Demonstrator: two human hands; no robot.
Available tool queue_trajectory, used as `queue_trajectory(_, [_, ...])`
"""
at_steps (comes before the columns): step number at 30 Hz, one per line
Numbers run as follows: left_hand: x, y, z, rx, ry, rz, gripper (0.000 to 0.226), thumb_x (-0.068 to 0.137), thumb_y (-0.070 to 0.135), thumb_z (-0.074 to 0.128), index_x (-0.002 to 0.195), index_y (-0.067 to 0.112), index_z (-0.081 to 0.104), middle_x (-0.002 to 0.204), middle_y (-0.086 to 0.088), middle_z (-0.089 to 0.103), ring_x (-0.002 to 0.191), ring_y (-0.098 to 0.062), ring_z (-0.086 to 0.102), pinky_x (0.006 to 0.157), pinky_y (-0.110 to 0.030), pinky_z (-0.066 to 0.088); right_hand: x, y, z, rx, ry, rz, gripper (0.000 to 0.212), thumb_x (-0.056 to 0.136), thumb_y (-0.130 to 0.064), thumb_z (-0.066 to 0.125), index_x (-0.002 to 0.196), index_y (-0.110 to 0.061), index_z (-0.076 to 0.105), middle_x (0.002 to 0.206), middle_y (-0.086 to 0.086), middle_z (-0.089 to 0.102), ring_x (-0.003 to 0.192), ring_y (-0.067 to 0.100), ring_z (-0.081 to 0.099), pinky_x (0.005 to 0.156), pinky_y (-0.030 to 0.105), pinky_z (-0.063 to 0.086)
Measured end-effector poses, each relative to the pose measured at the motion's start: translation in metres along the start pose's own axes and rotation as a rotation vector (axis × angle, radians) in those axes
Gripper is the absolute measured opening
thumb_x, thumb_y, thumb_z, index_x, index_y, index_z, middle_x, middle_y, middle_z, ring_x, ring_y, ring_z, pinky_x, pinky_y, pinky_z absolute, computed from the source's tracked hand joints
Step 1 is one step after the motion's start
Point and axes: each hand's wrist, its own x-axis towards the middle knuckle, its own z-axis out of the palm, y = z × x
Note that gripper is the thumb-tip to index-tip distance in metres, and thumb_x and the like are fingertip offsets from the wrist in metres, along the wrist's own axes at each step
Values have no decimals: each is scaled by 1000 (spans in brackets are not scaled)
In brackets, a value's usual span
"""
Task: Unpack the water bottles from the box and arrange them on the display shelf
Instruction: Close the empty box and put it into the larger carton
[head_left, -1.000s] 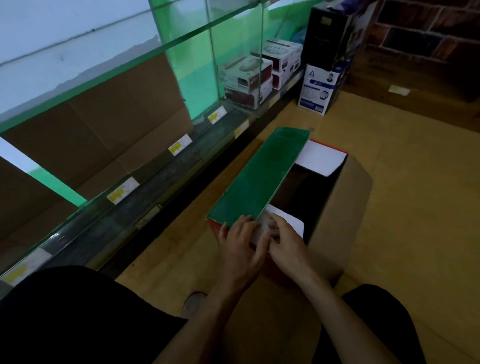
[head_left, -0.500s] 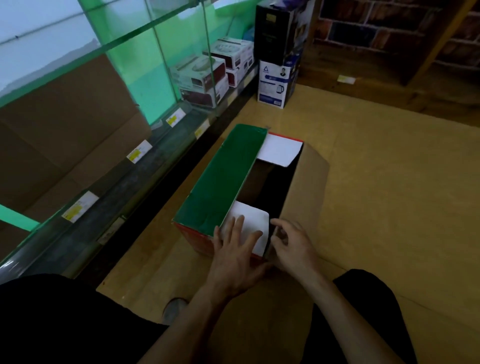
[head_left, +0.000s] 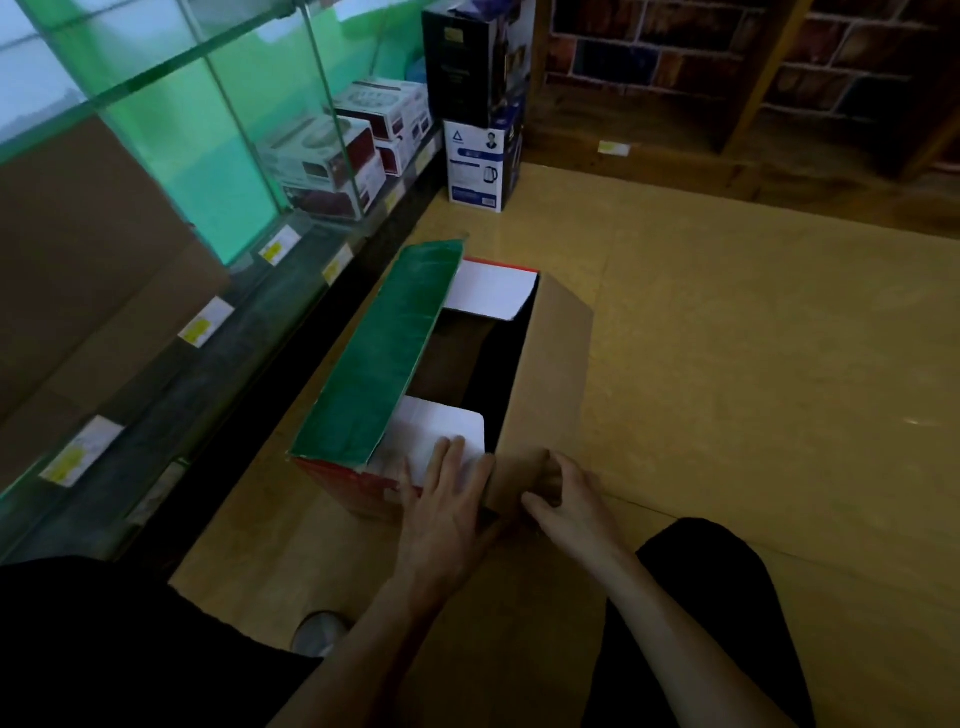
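A cardboard box (head_left: 550, 364) stands on the floor in front of me, its top partly open. Its long green flap (head_left: 379, 358) leans up on the left and the brown flap folds out to the right. White end flaps (head_left: 441, 426) lie at the near and far ends. My left hand (head_left: 441, 499) presses flat on the near white flap with straight fingers. My right hand (head_left: 566, 493) grips the near corner of the brown flap, fingers curled round its edge. The inside of the box is dark and no bottles show. The glass display shelf (head_left: 218, 358) runs along the left.
Yellow-and-white price tags (head_left: 205, 322) line the shelf edge. Boxed appliances (head_left: 332, 166) sit on the shelf further back. A kettle box (head_left: 480, 166) with a black box on top stands at the shelf's end. Brick wall and wooden frames are behind; bare floor lies to the right.
My left hand slid off the green flap onto the near white flap and flattened. My right hand moved right and took hold of the brown flap's corner, which has opened outward.
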Motion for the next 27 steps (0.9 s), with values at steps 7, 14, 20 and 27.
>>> queue_trajectory(7, [0, 4, -9, -44, -31, 113, 64, 90, 45, 26, 155, 42, 22, 168, -6, 18, 157, -28, 6, 122, -58, -1, -3, -2, -4, 45, 15, 6, 70, 95, -37, 68, 156, -27, 34, 152, 6, 34, 125, 20, 57, 105, 35, 53])
queue_trajectory(14, [3, 14, 3, -19, 33, 191, 69, 87, 21, 67, 149, 30, 38, 161, -5, 37, 151, -35, 28, 117, -64, 26, 1, -2, -10, 76, -14, -3, 70, 93, -41, 68, 155, -26, 37, 151, 6, 40, 125, 18, 56, 102, 32, 53])
queue_trajectory(20, [5, 7, 6, -6, 66, 214, 74, 81, 26, 75, 147, 27, 41, 157, -6, 43, 146, -36, 39, 115, -60, 32, -5, -5, -9, 81, 0, 23, 70, 95, -39, 67, 157, -26, 35, 151, 6, 37, 124, 20, 57, 103, 33, 53])
queue_trajectory(27, [-2, 4, 13, 2, 147, 197, 60, 96, 50, 48, 150, 27, 40, 155, -8, 47, 143, -35, 43, 115, -56, 36, -25, -26, -31, -29, 83, 11, 67, 102, -36, 60, 159, -25, 28, 155, 6, 20, 137, 25, 44, 111, 29, 41])
